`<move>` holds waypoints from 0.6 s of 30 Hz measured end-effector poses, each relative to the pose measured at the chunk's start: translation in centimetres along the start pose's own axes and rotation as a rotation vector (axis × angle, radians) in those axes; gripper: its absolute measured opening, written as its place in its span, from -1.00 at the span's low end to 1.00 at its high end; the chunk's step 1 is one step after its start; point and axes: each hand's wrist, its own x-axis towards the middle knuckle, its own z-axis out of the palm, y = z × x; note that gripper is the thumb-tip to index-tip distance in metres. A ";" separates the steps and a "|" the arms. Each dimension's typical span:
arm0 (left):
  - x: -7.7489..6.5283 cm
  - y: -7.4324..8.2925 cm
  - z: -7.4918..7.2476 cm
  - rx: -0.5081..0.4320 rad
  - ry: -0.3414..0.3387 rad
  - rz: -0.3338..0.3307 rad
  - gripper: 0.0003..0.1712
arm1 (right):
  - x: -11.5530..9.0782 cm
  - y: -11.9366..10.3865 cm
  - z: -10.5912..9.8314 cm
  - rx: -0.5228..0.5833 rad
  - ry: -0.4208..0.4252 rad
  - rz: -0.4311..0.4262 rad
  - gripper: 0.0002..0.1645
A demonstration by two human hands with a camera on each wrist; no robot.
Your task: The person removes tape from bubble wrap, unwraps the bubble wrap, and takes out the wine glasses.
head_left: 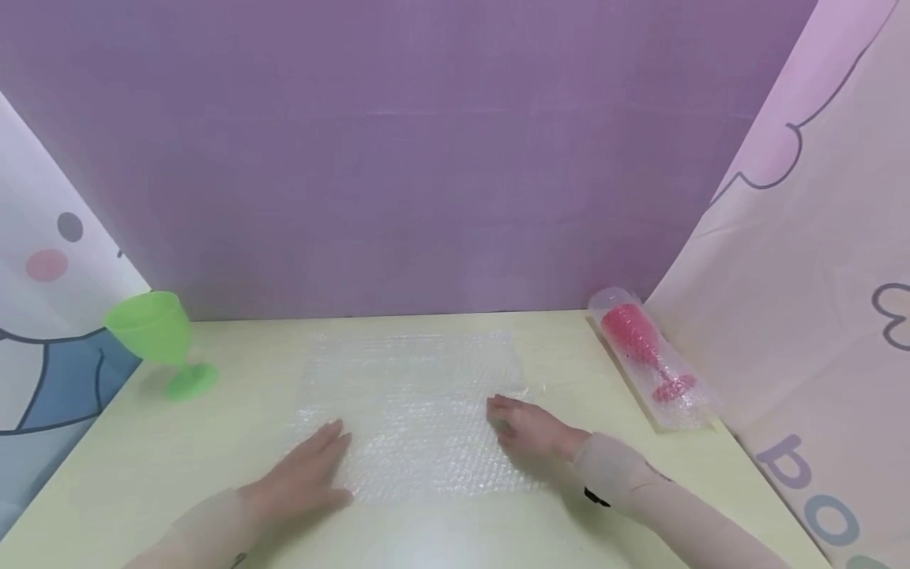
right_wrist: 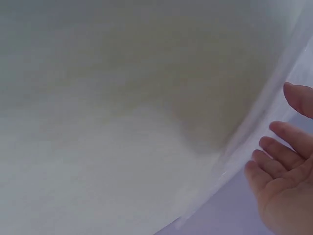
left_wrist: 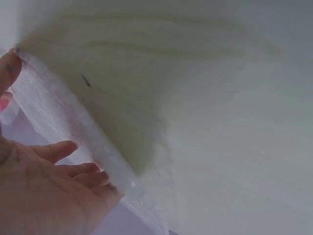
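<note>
Has left hand (head_left: 302, 476) with fingers straight, spread, at lower-left edge of bubble-wrap sheet (head_left: 426, 419); right hand (head_left: 535, 428) with fingers relaxed, loosely extended, over its right edge. Shows sheet flat on bench (head_left: 107, 482), centre of frame. Includes green goblet (head_left: 152, 328) standing far left, red goblet (head_left: 633, 336) lying inside bubble-wrap cover (head_left: 691, 412) at right, purple backdrop (head_left: 441, 158) across top.

Left of the bubble wrap (head_left: 426, 419), the left forearm (head_left: 202, 528) is running off the head view's bottom — a dark mark (left_wrist: 86, 81) beside the bubble wrap is looking too small to identify.
</note>
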 end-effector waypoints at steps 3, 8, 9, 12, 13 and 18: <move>0.6 0.2 -0.1 0.036 0.014 0.017 -0.04 | -0.6 -0.8 0.1 -0.075 -0.020 -0.022 -0.45; 2.1 0.2 -0.4 0.052 0.010 -0.001 -0.05 | -0.8 -1.1 0.1 -0.208 0.048 -0.103 -0.55; 2.4 0.2 -0.4 0.050 0.005 -0.005 -0.05 | -0.7 -1.0 0.2 -0.227 0.062 -0.106 -0.56; 3.3 0.0 -0.5 0.031 -0.015 -0.007 -0.05 | -0.3 -0.5 0.4 -0.230 0.081 -0.082 -0.59; 3.5 0.0 -0.6 0.028 -0.023 -0.008 -0.05 | -0.1 -0.3 0.5 -0.224 0.084 -0.075 -0.59; 4.7 -0.3 -0.7 0.016 -0.052 -0.016 -0.05 | 0.6 0.4 0.8 -0.189 0.086 -0.065 -0.61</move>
